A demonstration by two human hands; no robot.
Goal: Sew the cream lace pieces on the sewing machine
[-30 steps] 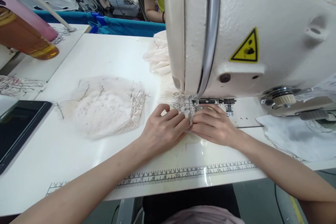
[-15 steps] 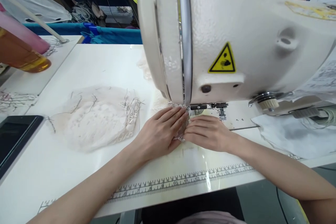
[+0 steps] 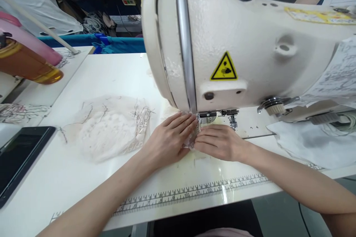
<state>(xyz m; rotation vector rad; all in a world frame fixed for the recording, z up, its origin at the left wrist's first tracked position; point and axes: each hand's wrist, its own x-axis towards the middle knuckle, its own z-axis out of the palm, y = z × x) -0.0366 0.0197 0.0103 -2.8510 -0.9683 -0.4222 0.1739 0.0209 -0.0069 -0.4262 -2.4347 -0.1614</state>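
A small piece of pale lace fabric (image 3: 190, 142) lies under the needle end of a white sewing machine (image 3: 217, 37). My left hand (image 3: 174, 139) rests flat on it from the left, fingers stretched toward the needle area. On the other side, my right hand (image 3: 218, 142) has its fingers together and bent over the lace's right edge. The fingertips of both hands almost meet, just in front of the metal parts (image 3: 208, 114) below the machine head. Much of the lace is hidden under my hands and the machine.
Left of my hands lies a sheer lace piece (image 3: 111, 129) with loose dark threads. A phone (image 3: 25, 159), an amber bottle (image 3: 30, 63) and a pink bottle (image 3: 36, 40) are farther left. White cloth (image 3: 314, 144) lies right. A printed ruler (image 3: 172, 198) runs along the front edge. Other people work behind.
The view has shifted slightly, so the machine appears lower and farther left and the table items farther right. Both hands stay on the lace in nearly the same pose.
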